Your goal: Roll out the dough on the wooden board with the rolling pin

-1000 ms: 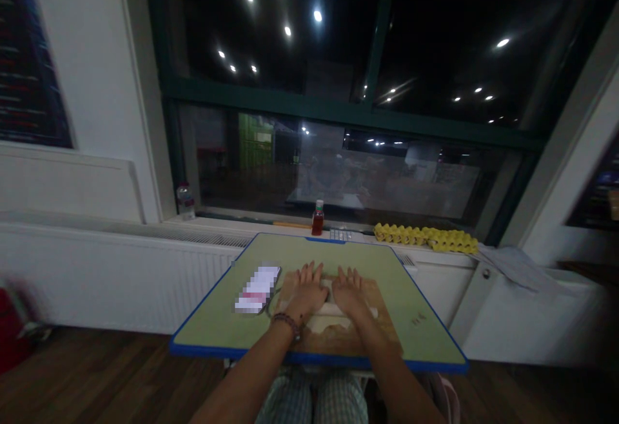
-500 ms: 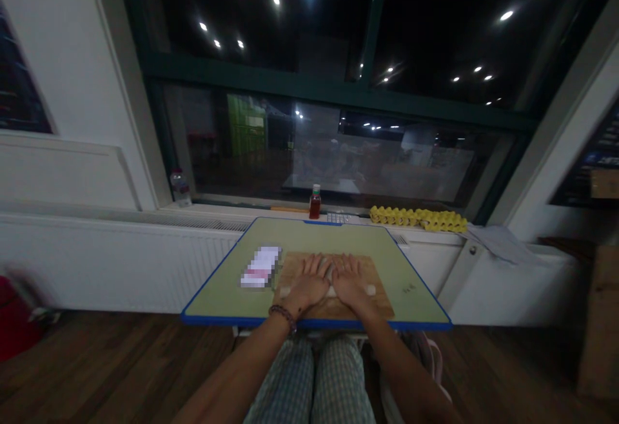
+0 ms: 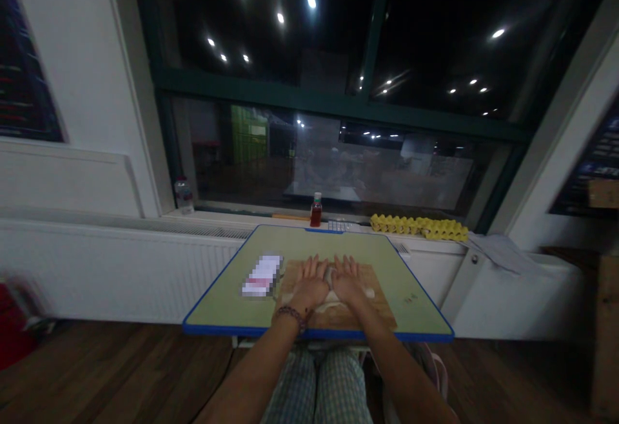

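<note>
On a wooden board, my left hand and my right hand lie palms down, side by side. Their fingers are stretched forward and spread, with the thumbs close together. Under the palms is a long pale roll that looks like dough, reaching out past both hands; its middle is hidden. Whether a rolling pin is also beneath the palms I cannot tell. A beaded bracelet is on my left wrist.
The board rests on a green, blue-edged table. A phone with a blurred screen lies left of the board. On the windowsill behind stand a small red bottle, yellow egg trays and a clear bottle.
My hands still press flat on the board, their fingers slightly straighter and farther forward. More of the pale dough shows on the near side of them. The view has tilted up slightly.
</note>
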Action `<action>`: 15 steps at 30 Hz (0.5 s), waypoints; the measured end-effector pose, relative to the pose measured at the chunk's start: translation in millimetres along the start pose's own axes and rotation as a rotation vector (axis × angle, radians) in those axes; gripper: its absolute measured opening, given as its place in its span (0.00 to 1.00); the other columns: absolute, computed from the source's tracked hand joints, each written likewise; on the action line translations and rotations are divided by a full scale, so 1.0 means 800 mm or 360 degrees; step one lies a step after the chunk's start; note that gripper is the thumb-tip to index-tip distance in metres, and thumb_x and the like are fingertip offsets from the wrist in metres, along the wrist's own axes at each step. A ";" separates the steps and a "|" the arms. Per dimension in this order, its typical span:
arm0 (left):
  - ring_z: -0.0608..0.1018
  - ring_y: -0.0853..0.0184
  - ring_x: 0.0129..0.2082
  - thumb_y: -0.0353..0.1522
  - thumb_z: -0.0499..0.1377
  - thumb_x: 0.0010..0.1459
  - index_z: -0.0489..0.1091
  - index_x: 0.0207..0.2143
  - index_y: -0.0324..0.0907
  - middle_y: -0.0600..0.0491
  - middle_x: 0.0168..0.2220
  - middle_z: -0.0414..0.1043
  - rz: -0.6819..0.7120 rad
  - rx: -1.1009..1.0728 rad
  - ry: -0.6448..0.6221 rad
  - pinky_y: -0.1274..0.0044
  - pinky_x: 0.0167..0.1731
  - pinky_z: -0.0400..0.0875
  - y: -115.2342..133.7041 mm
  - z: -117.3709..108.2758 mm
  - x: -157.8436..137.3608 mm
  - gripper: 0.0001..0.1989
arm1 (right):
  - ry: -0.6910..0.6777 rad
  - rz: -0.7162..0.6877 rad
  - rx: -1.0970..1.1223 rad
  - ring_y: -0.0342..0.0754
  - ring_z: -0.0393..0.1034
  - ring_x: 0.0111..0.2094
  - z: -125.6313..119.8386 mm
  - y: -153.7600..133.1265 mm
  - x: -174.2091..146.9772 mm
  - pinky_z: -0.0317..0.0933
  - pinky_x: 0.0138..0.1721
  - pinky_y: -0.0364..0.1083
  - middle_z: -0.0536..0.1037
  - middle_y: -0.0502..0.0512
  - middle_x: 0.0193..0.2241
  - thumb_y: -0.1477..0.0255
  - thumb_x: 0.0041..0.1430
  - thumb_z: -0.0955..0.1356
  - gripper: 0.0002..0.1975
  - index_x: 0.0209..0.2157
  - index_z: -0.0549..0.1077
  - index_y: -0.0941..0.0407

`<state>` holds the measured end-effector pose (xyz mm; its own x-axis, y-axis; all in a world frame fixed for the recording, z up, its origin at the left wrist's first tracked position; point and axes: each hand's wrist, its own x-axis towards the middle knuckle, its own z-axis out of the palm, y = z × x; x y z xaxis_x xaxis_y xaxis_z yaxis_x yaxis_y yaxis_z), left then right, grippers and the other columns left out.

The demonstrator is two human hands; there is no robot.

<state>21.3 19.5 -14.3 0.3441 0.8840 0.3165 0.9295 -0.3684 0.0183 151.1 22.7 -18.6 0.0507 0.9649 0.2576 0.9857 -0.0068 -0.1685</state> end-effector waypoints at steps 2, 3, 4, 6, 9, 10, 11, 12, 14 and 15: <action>0.52 0.54 0.69 0.31 0.45 0.65 0.57 0.66 0.42 0.45 0.69 0.51 0.0039 -0.0083 -0.0097 0.59 0.66 0.46 0.003 -0.002 -0.008 0.27 | 0.0044 -0.0069 -0.0014 0.57 0.41 0.69 0.000 0.002 -0.012 0.35 0.67 0.60 0.55 0.59 0.67 0.67 0.69 0.54 0.27 0.67 0.57 0.56; 0.52 0.54 0.69 0.31 0.45 0.65 0.57 0.66 0.42 0.46 0.69 0.50 0.0050 -0.0104 -0.0107 0.59 0.66 0.46 0.005 -0.004 -0.012 0.27 | 0.0064 -0.0102 -0.0030 0.57 0.41 0.69 -0.001 0.003 -0.019 0.35 0.67 0.59 0.56 0.60 0.67 0.68 0.69 0.54 0.26 0.66 0.57 0.56; 0.52 0.55 0.69 0.31 0.46 0.65 0.57 0.66 0.43 0.46 0.69 0.50 0.0060 -0.0120 -0.0113 0.59 0.66 0.45 0.006 -0.007 -0.017 0.27 | 0.0080 -0.0122 -0.0047 0.57 0.41 0.69 -0.003 0.003 -0.026 0.34 0.67 0.59 0.56 0.60 0.67 0.68 0.69 0.54 0.26 0.66 0.58 0.57; 0.51 0.56 0.69 0.31 0.46 0.65 0.56 0.66 0.44 0.48 0.70 0.50 0.0079 -0.0153 -0.0125 0.59 0.66 0.45 0.009 -0.013 -0.024 0.27 | 0.0094 -0.0134 -0.0065 0.57 0.43 0.68 -0.006 0.004 -0.039 0.35 0.67 0.59 0.58 0.59 0.66 0.69 0.68 0.54 0.26 0.65 0.59 0.56; 0.51 0.57 0.69 0.32 0.45 0.65 0.54 0.67 0.44 0.48 0.70 0.49 0.0084 -0.0201 -0.0151 0.60 0.66 0.44 0.013 -0.020 -0.033 0.28 | 0.0068 -0.0147 -0.0044 0.56 0.45 0.68 -0.010 0.006 -0.051 0.35 0.67 0.59 0.61 0.58 0.65 0.69 0.69 0.53 0.26 0.65 0.61 0.55; 0.51 0.57 0.69 0.32 0.45 0.66 0.54 0.67 0.44 0.48 0.70 0.49 0.0082 -0.0211 -0.0155 0.60 0.67 0.43 0.013 -0.022 -0.034 0.27 | 0.0052 -0.0154 -0.0031 0.55 0.44 0.68 -0.011 0.007 -0.052 0.35 0.67 0.58 0.60 0.57 0.65 0.69 0.69 0.53 0.26 0.64 0.62 0.55; 0.51 0.57 0.69 0.32 0.45 0.66 0.54 0.67 0.44 0.47 0.70 0.49 0.0080 -0.0217 -0.0161 0.60 0.67 0.43 0.014 -0.023 -0.034 0.27 | 0.0033 -0.0160 -0.0019 0.55 0.44 0.68 -0.012 0.007 -0.052 0.36 0.67 0.58 0.60 0.57 0.65 0.68 0.69 0.53 0.26 0.64 0.62 0.55; 0.51 0.58 0.69 0.33 0.45 0.66 0.55 0.67 0.44 0.47 0.70 0.49 0.0071 -0.0220 -0.0170 0.61 0.67 0.43 0.015 -0.025 -0.034 0.27 | 0.0003 -0.0160 -0.0009 0.54 0.44 0.68 -0.013 0.008 -0.050 0.37 0.66 0.57 0.60 0.56 0.65 0.68 0.69 0.53 0.25 0.64 0.62 0.54; 0.51 0.58 0.69 0.33 0.45 0.66 0.56 0.66 0.43 0.47 0.70 0.49 0.0023 -0.0218 -0.0188 0.61 0.67 0.43 0.015 -0.028 -0.030 0.27 | -0.0059 -0.0162 0.0003 0.54 0.47 0.68 -0.015 0.007 -0.041 0.39 0.66 0.56 0.61 0.57 0.65 0.67 0.69 0.54 0.25 0.64 0.62 0.54; 0.52 0.58 0.69 0.33 0.45 0.66 0.56 0.66 0.42 0.46 0.70 0.49 -0.0014 -0.0215 -0.0185 0.61 0.67 0.44 0.015 -0.028 -0.027 0.27 | -0.0079 -0.0154 0.0005 0.53 0.49 0.67 -0.016 0.006 -0.035 0.40 0.65 0.56 0.63 0.57 0.64 0.67 0.69 0.54 0.25 0.63 0.63 0.54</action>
<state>22.3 -10.6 0.4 0.3563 0.9119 0.2038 0.9090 -0.3888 0.1501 156.9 -7.4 -14.4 -0.0527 0.9729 0.2253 0.9850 0.0877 -0.1484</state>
